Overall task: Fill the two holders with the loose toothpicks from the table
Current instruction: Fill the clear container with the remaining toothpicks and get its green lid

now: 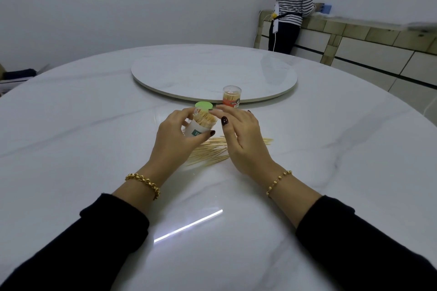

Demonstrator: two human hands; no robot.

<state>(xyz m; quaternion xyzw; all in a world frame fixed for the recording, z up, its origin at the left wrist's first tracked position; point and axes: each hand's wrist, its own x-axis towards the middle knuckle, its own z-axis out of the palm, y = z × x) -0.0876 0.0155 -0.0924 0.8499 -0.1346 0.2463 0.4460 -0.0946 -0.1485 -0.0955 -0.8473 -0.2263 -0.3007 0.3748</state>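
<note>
A tilted, well-filled holder (199,126) is gripped by the left hand (175,142). The right hand (241,134) is held open just beside its mouth, fingers relaxed. Loose toothpicks (210,152) are spread on the worktop (94,125) beneath both hands. A second holder (232,98) is stood upright beyond them.

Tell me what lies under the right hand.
Loose toothpicks lie on the table under the right hand; their ends show on both sides of it. The middle of the pile is covered by the hand, so how many there are cannot be seen.
</note>
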